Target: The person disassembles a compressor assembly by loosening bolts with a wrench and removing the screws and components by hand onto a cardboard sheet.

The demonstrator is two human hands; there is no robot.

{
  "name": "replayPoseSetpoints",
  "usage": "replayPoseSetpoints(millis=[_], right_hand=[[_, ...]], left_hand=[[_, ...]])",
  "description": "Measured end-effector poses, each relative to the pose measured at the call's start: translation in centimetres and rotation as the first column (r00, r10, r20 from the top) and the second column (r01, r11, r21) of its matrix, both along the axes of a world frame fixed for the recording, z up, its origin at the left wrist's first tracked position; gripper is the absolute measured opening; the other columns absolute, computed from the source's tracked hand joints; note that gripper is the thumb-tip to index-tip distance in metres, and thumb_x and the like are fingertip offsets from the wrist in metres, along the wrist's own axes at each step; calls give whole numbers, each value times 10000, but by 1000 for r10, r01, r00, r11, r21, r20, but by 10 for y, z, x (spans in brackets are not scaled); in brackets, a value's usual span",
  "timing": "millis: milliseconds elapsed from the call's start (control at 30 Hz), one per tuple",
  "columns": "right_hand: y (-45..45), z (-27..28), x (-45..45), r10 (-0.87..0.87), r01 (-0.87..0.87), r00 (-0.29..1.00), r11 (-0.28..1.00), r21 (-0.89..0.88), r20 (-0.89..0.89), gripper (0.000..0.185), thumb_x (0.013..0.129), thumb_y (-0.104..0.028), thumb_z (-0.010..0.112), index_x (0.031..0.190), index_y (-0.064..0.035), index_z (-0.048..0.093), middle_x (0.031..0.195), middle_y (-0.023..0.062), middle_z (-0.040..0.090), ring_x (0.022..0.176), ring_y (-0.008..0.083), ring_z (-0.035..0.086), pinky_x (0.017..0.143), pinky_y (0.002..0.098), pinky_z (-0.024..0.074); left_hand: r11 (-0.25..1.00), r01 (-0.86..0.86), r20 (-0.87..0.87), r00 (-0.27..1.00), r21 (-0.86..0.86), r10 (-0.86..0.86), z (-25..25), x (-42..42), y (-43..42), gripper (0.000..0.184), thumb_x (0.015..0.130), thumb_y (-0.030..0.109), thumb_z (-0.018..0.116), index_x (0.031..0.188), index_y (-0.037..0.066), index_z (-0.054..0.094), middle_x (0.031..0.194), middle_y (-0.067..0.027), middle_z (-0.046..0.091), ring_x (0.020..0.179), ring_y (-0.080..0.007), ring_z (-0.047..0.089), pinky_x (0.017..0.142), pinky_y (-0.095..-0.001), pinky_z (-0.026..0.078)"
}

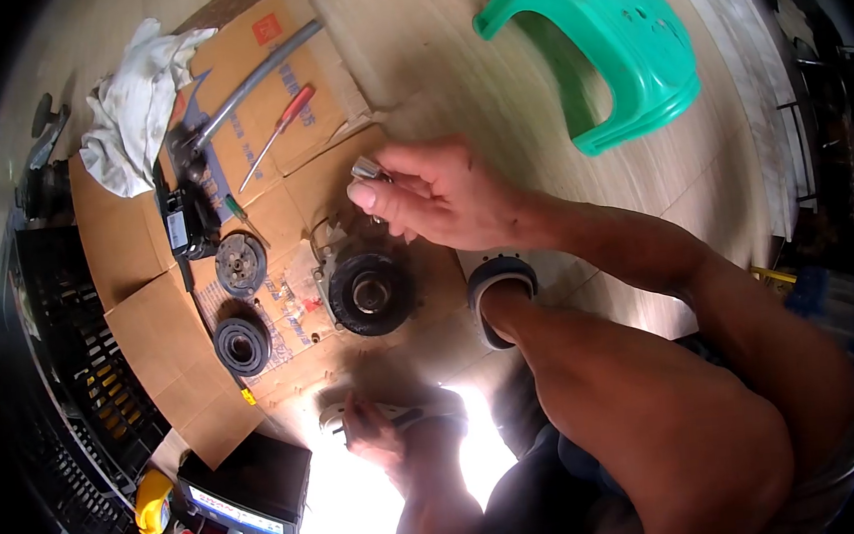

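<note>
Above the cardboard (255, 376), my right hand (446, 190) is closed, pinching a small shiny metal socket (367, 169) between thumb and fingers. Just below it sits a round machine part (369, 294) with a black pulley-like rim and a metal hub in the middle. My left hand (372, 435) is low, beside my left sandal (423, 408); it looks loosely open, with nothing visible in it, though shadow blurs the fingers. Left of the machine part lie a flat metal disc (241, 264) and a black grooved pulley (243, 345).
A red screwdriver (281, 133), a green-handled screwdriver (237, 210) and a long-handled hammer (238, 96) lie on the cardboard. A white cloth (138, 104) covers its far corner. A green plastic stool (635, 40) stands at upper right. Black crates (62, 346) line the left.
</note>
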State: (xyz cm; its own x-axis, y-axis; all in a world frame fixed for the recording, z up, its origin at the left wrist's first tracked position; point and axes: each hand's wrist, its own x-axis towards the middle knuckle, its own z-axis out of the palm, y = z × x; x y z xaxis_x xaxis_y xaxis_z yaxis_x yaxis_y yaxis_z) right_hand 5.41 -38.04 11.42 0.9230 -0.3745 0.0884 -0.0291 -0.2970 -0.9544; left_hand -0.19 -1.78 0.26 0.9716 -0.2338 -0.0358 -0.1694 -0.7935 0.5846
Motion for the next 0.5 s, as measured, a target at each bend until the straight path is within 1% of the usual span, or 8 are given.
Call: replayPoseSetpoints(millis=[67, 133, 167, 267, 367, 467, 500], right_hand=[[0, 4, -5, 2, -2, 1000, 1000, -21, -4, 389, 943, -260, 689, 688, -36, 498, 541, 101, 478, 448, 219, 469, 452, 369, 376], [1, 2, -9, -11, 13, 999, 998, -58, 37, 385, 939, -261, 693, 694, -30, 505, 552, 112, 493, 456, 239, 486, 459, 376, 388], [2, 2, -10, -19, 23, 998, 997, -79, 56, 383, 935, -261, 696, 698, -26, 510, 560, 120, 503, 461, 253, 496, 465, 381, 395], [0, -1, -11, 0, 3, 999, 997, -74, 33, 380, 929, -259, 702, 708, -17, 509, 571, 131, 512, 475, 271, 508, 476, 386, 402], [0, -2, -12, 17, -12, 999, 993, -119, 43, 375, 924, -255, 707, 718, -13, 508, 585, 137, 516, 491, 277, 522, 484, 386, 404], [-1, 2, -13, 30, -23, 999, 987, -158, 42, 378, 948, -233, 696, 707, -35, 481, 594, 63, 545, 541, 126, 577, 473, 322, 395], [-2, 2, -14, 55, -47, 998, 979, -197, 37, 322, 938, -226, 705, 757, -35, 519, 619, 72, 562, 549, 139, 588, 480, 322, 410]], left_hand=[[999, 26, 13, 1000, 20, -27, 1, -1, 1, 239, 941, 120, 581, 1092, -31, 686, 912, -236, 701, 782, -379, 695, 685, -427, 569], [995, 77, 45, 996, 65, -80, 3, 0, 1, 246, 944, 127, 578, 1091, -41, 681, 919, -242, 699, 794, -386, 695, 700, -434, 570], [996, 73, 40, 996, 56, -76, 0, 0, 3, 249, 944, 129, 577, 1088, -46, 679, 925, -244, 698, 798, -391, 693, 704, -436, 569], [997, 64, 26, 998, 44, -65, -5, -1, 8, 256, 944, 131, 575, 1084, -58, 674, 938, -248, 696, 806, -402, 689, 710, -438, 566], [997, 64, 31, 997, 43, -65, -3, -1, 4, 254, 940, 121, 573, 1084, -64, 669, 937, -251, 693, 800, -406, 686, 703, -437, 563], [996, 75, 36, 996, 51, -77, -3, -1, 4, 247, 936, 109, 573, 1085, -64, 667, 926, -251, 692, 791, -406, 684, 695, -436, 560], [995, 80, 40, 996, 56, -83, -4, -1, 4, 244, 936, 108, 575, 1086, -61, 668, 920, -250, 693, 787, -404, 684, 694, -437, 559]])
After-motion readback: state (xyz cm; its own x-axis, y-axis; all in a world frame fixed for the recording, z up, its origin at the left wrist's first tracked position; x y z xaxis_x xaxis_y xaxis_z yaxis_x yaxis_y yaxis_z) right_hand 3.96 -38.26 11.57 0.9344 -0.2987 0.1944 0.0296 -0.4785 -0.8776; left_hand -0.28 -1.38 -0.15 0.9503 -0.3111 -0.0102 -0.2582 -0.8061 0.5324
